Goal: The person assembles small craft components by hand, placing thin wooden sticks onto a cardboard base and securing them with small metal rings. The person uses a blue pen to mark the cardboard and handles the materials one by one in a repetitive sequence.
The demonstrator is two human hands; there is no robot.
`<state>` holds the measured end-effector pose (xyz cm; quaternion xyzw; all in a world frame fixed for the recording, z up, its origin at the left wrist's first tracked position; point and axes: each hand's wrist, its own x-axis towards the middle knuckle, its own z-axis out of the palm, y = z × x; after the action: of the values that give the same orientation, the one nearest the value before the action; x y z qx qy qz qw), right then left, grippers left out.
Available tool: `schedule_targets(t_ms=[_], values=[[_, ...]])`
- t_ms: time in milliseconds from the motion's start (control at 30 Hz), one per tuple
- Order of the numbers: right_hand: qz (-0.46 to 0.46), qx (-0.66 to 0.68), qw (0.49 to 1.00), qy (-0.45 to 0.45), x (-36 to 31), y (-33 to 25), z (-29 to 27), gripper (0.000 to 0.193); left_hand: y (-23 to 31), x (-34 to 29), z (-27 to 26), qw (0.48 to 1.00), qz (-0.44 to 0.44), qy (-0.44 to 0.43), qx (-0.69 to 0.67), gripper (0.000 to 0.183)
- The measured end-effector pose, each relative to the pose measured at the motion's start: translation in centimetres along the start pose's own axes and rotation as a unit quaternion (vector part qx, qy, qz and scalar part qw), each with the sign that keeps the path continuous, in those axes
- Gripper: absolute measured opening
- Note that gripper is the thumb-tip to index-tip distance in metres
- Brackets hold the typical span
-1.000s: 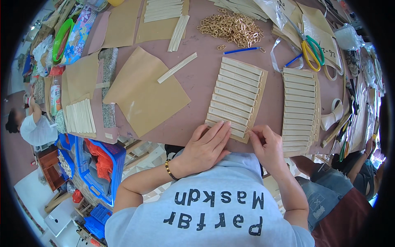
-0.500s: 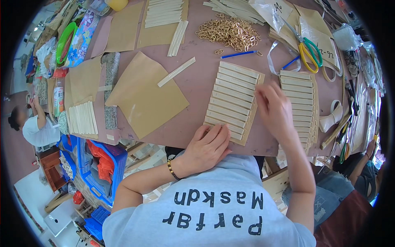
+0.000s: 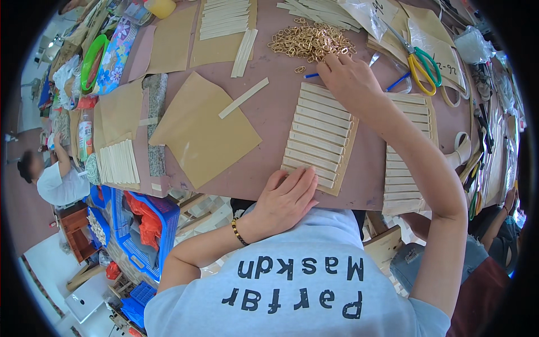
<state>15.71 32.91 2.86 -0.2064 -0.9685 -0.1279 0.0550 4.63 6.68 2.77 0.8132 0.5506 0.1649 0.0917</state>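
My left hand (image 3: 285, 200) lies with fingers stretched on the lower left corner of a brown card (image 3: 347, 147), which bears a row of cream strips (image 3: 316, 126). Small gold loops line the strips' right ends. At the near edge of a heap of gold metal loops (image 3: 309, 40), my right hand (image 3: 349, 83) has its fingers bent down and drawn together. Whatever sits between those fingertips is hidden. Just beside them a blue pen (image 3: 310, 75) is partly covered by the hand. A similar card with strips (image 3: 401, 171) lies to the right, partly under my right forearm.
Scissors with yellow and green handles (image 3: 422, 70) rest at the far right on paper patterns. Left of centre lies a bare brown card (image 3: 202, 135) with one loose strip (image 3: 244, 98). A blue basket (image 3: 137, 241) stands below the table's left edge. Another person (image 3: 59, 180) is at far left.
My right hand has moved from the card's right edge up and away to the heap of gold loops. My left hand stays on the card. The view has shifted slightly.
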Motion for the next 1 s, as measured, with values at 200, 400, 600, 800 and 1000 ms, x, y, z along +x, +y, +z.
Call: schedule_targets(t_ms=[200, 400, 600, 800, 1000], values=[[0.133, 0.166, 0.968, 0.134, -1.8, 1.3, -2.9, 0.015, 0.1, 1.2, 0.2, 0.999, -0.02, 0.018, -0.036, 0.053], [0.35, 0.505, 0.744, 0.264, -6.5, -0.5, -5.0, 0.011, 0.1, 3.0, 0.1, 0.997, -0.043, 0.041, -0.047, 0.058], [0.414, 0.578, 0.635, 0.302, -9.9, -4.3, -3.8, 0.021, 0.3, 3.9, 0.6, 0.999, -0.043, 0.029, 0.008, 0.058], [0.389, 0.61, 0.608, 0.328, -10.6, -5.2, -3.0, 0.023, -0.1, 4.4, 0.8, 0.999, -0.048, 0.018, -0.004, 0.046], [0.389, 0.636, 0.584, 0.321, -10.5, -5.4, -3.5, 0.023, -0.7, 5.3, 1.2, 0.999, -0.033, 0.039, -0.002, 0.038]])
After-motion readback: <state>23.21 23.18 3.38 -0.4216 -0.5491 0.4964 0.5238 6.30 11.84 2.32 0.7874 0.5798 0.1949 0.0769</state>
